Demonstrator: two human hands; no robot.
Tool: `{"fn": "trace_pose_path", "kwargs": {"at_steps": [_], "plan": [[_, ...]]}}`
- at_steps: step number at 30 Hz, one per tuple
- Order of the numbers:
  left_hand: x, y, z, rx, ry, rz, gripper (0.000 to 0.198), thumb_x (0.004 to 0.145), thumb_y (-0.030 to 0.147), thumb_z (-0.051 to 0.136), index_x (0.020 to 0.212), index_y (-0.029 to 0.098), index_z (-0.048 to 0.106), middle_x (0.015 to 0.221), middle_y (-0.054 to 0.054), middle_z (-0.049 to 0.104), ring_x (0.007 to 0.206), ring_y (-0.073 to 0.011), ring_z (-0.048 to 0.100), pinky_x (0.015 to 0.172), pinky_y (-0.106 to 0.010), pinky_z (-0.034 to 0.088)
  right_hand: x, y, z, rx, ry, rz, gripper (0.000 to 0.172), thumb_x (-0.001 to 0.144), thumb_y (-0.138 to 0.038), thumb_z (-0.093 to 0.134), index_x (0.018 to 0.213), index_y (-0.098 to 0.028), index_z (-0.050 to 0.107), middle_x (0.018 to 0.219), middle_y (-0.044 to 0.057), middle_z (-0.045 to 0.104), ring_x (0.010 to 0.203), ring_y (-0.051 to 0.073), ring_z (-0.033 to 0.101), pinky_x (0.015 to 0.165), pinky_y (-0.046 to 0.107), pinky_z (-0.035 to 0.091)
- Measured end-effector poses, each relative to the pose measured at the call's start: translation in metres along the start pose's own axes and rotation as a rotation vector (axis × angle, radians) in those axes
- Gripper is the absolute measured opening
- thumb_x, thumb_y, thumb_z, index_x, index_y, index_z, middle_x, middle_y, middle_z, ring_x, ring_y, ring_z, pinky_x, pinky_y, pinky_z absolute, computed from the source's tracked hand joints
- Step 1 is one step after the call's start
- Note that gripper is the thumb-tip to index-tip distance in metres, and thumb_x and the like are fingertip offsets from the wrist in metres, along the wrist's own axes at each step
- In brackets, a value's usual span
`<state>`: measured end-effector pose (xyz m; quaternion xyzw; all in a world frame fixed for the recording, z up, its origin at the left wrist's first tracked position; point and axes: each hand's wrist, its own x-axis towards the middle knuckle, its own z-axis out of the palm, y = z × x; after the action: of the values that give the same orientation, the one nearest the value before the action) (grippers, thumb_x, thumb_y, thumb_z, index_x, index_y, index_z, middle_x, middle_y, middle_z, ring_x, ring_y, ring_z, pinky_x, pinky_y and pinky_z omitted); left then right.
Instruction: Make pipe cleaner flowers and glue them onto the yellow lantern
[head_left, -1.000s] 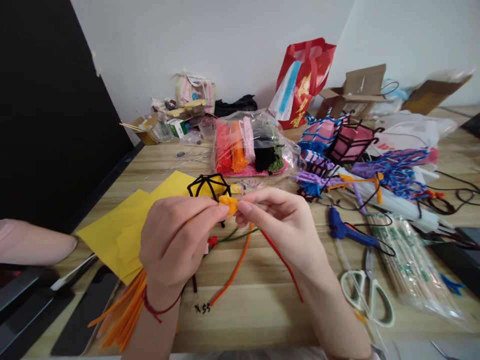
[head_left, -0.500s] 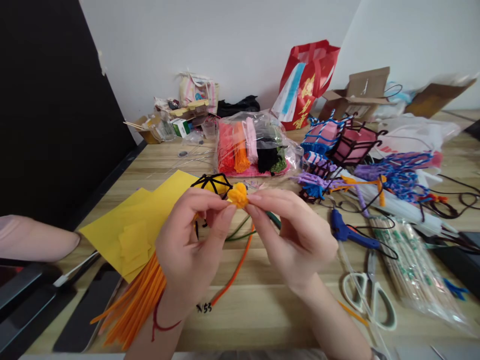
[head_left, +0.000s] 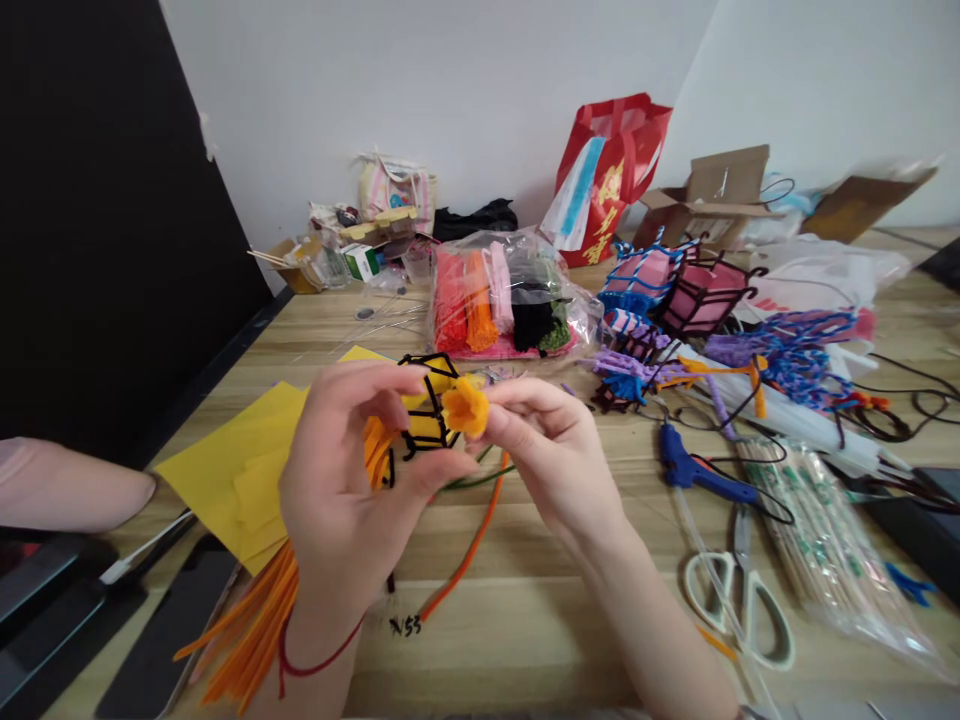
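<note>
My left hand [head_left: 341, 485] and my right hand [head_left: 551, 455] are raised over the wooden table [head_left: 525, 620], both pinched on a small orange pipe-cleaner coil [head_left: 465, 407] between their fingertips. Orange strands run from the coil under my left thumb. Just behind the coil stands a black-framed yellow lantern [head_left: 426, 400]. A bundle of orange pipe cleaners [head_left: 255, 615] lies under my left wrist, beside yellow paper sheets [head_left: 240, 465]. A loose orange pipe cleaner [head_left: 469, 550] and green ones lie below my hands.
A plastic bag of coloured pipe cleaners [head_left: 506, 295] sits behind. Blue and pink lanterns [head_left: 675, 285], a blue glue gun [head_left: 694, 470], scissors [head_left: 739, 595] and a pack of skewers [head_left: 817, 520] lie right. Another person's arm [head_left: 67, 485] rests at far left. A red bag [head_left: 611, 175] stands at the back.
Both hands turned the orange coil and lifted it slightly. My left hand rotated, showing more of the orange strands under its thumb. The view shifted a little.
</note>
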<state>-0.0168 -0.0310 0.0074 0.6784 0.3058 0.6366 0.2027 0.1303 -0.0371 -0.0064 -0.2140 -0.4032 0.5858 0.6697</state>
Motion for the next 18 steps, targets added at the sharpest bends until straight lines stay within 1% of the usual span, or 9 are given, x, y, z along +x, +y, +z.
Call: {"fn": "trace_pose_path", "kwargs": {"at_steps": [1, 2, 3, 5, 9, 11, 14, 16, 18], "plan": [[0.000, 0.000, 0.000, 0.016, -0.035, 0.023, 0.048, 0.075, 0.036, 0.086, 0.119, 0.030, 0.069, 0.105, -0.002, 0.064, 0.085, -0.0156, 0.055, 0.077, -0.032, 0.050, 0.001, 0.000, -0.001, 0.055, -0.030, 0.059, 0.007, 0.078, -0.026, 0.084, 0.083, -0.026, 0.079, 0.072, -0.004, 0.076, 0.062, 0.010, 0.071, 0.065, 0.022, 0.061], [0.000, 0.000, 0.000, 0.038, -0.074, 0.033, 0.053, 0.073, 0.036, 0.087, 0.123, 0.031, 0.068, 0.109, -0.003, 0.064, 0.090, -0.0174, 0.056, 0.082, -0.034, 0.050, 0.003, 0.000, -0.002, 0.094, -0.053, 0.110, 0.010, 0.076, -0.029, 0.086, 0.081, -0.026, 0.079, 0.070, -0.004, 0.075, 0.061, 0.010, 0.069, 0.064, 0.022, 0.059], [0.000, 0.001, 0.001, 0.065, -0.114, 0.040, 0.053, 0.074, 0.034, 0.086, 0.124, 0.032, 0.067, 0.112, -0.003, 0.064, 0.096, -0.0191, 0.057, 0.086, -0.036, 0.050, 0.004, 0.001, -0.003, 0.119, -0.069, 0.153, 0.013, 0.073, -0.031, 0.088, 0.080, -0.026, 0.079, 0.070, -0.004, 0.075, 0.061, 0.009, 0.068, 0.064, 0.021, 0.058], [0.000, 0.000, 0.002, 0.112, -0.153, 0.097, 0.044, 0.080, 0.027, 0.082, 0.122, 0.032, 0.068, 0.112, -0.003, 0.067, 0.102, -0.0206, 0.060, 0.089, -0.038, 0.051, 0.005, 0.003, -0.004, 0.146, -0.090, 0.219, 0.017, 0.068, -0.033, 0.091, 0.078, -0.025, 0.079, 0.074, -0.004, 0.075, 0.064, 0.008, 0.066, 0.065, 0.019, 0.056], [-0.002, -0.003, 0.004, 0.216, -0.120, 0.248, 0.039, 0.085, 0.019, 0.076, 0.121, 0.030, 0.069, 0.108, -0.002, 0.072, 0.094, -0.0186, 0.065, 0.085, -0.036, 0.055, 0.006, 0.009, -0.005, 0.200, -0.120, 0.305, 0.023, 0.064, -0.036, 0.093, 0.078, -0.025, 0.079, 0.079, -0.004, 0.074, 0.069, 0.007, 0.065, 0.069, 0.017, 0.054], [-0.003, -0.004, 0.003, 0.267, -0.098, 0.303, 0.041, 0.084, 0.017, 0.076, 0.124, 0.028, 0.069, 0.108, -0.002, 0.073, 0.092, -0.0180, 0.066, 0.083, -0.035, 0.056, 0.006, 0.011, -0.004, 0.202, -0.120, 0.319, 0.025, 0.063, -0.037, 0.094, 0.078, -0.024, 0.079, 0.079, -0.003, 0.074, 0.070, 0.008, 0.066, 0.070, 0.018, 0.055], [-0.003, -0.002, 0.001, 0.326, -0.089, 0.347, 0.044, 0.085, 0.015, 0.075, 0.126, 0.030, 0.068, 0.108, -0.002, 0.073, 0.093, -0.0175, 0.067, 0.083, -0.033, 0.057, 0.005, 0.011, -0.004, 0.164, -0.095, 0.279, 0.025, 0.064, -0.037, 0.093, 0.078, -0.024, 0.078, 0.080, -0.003, 0.074, 0.071, 0.009, 0.066, 0.072, 0.020, 0.056], [0.000, 0.001, -0.003, 0.310, -0.131, 0.309, 0.041, 0.087, 0.018, 0.073, 0.126, 0.032, 0.068, 0.111, -0.001, 0.073, 0.095, -0.0175, 0.068, 0.084, -0.033, 0.058, 0.005, 0.008, -0.004, 0.131, -0.078, 0.235, 0.023, 0.067, -0.036, 0.092, 0.079, -0.023, 0.077, 0.079, -0.003, 0.074, 0.069, 0.010, 0.067, 0.070, 0.021, 0.057], [0.003, 0.003, -0.007, 0.262, -0.195, 0.253, 0.032, 0.092, 0.023, 0.068, 0.122, 0.032, 0.069, 0.111, 0.000, 0.073, 0.095, -0.0166, 0.068, 0.083, -0.032, 0.060, 0.006, 0.003, -0.006, 0.090, -0.089, 0.203, 0.021, 0.071, -0.036, 0.089, 0.080, -0.022, 0.076, 0.076, -0.003, 0.073, 0.066, 0.010, 0.067, 0.068, 0.021, 0.057]]}}
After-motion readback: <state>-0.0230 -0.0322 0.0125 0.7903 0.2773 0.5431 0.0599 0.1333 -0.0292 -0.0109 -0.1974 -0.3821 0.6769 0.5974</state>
